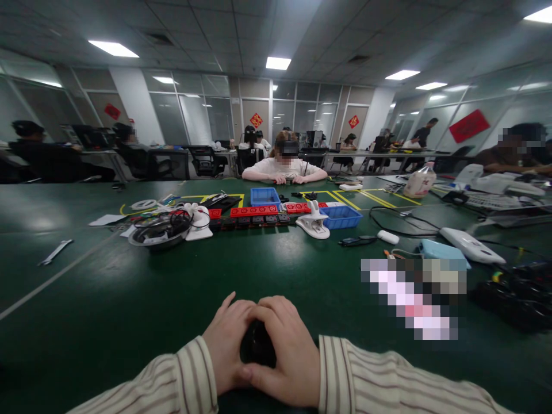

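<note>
My left hand (230,339) and my right hand (288,351) are close together at the front edge of the green table. Their fingers meet at the top and curve around a glossy black rounded object (257,345). Only its middle shows in the gap between the hands, so its exact kind cannot be made out. Both palms cover its sides. Striped sleeves reach down to both wrists.
Ahead lie red and black power strips (254,211), two blue trays (340,217), a white clip stand (314,221) and a metal bowl (159,233) of cables. A white device (472,244) is at right. A person (284,161) leans on the far edge.
</note>
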Tool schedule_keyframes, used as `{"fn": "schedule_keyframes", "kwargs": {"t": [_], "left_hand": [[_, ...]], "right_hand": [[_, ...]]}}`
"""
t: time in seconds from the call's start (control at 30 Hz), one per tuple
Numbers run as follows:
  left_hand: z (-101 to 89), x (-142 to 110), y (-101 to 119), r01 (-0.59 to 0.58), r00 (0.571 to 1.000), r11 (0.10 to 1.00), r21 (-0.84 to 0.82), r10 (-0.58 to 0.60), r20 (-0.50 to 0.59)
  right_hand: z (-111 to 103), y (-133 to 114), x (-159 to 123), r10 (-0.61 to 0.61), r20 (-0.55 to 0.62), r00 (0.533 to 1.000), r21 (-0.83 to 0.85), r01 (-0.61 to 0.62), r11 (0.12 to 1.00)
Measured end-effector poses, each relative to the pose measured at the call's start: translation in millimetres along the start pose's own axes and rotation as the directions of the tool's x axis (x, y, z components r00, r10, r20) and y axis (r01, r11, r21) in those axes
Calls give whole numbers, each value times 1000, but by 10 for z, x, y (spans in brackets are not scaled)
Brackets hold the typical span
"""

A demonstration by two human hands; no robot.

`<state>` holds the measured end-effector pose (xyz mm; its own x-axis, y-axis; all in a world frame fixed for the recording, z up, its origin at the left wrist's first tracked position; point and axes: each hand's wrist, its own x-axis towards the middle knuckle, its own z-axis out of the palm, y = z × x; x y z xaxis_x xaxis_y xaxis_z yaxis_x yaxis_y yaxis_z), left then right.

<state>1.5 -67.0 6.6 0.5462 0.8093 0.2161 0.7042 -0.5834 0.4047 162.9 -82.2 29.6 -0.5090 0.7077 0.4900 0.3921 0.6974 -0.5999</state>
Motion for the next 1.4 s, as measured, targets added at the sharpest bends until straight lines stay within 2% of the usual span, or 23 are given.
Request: {"fn": "schedule_keyframes", "kwargs": {"t": [0.1,0.2,0.27,0.37,0.5,0.6,0.7,0.87,0.97,1.07,1.23,1.4], "left_hand": [[-22,8,68,26,999,1000,3,-26,39],[-37,27,58,28,997,999,-36,-25,72],[-38,43,11,4,996,997,-80,3,93],[-18,62,-86,-54,992,989,-136,69,102],[27,67,-181,-119,987,984,-134,132,91],[49,58,-189,-119,987,987,-107,129,91],[60,43,-171,-95,992,992,-84,101,73],[56,16,-138,-94,995,989,-113,96,11],[35,5,-86,-67,998,993,-99,67,1],[10,2,-23,-16,1000,998,-64,17,15],[-21,28,-19,1,997,995,-96,6,71],[-26,78,-135,-77,990,986,-150,93,102]], "right_hand": [[5,-12,-3,92,54,994,-62,-89,994],[-10,-20,4,71,113,991,-105,-59,993],[-21,-17,9,-1,122,993,-96,12,995],[-24,15,13,-174,126,977,-32,179,983],[-14,83,20,-379,120,918,-12,383,924],[-23,104,24,-460,122,879,-17,466,885],[-46,92,13,-422,88,902,6,423,906],[-44,98,-4,-145,-22,989,21,146,989],[0,110,4,-2,-42,999,19,3,1000],[45,94,8,61,-11,998,-30,-61,998],[35,49,14,23,47,999,-74,-19,997],[-6,56,39,-206,84,975,10,206,979]]}}
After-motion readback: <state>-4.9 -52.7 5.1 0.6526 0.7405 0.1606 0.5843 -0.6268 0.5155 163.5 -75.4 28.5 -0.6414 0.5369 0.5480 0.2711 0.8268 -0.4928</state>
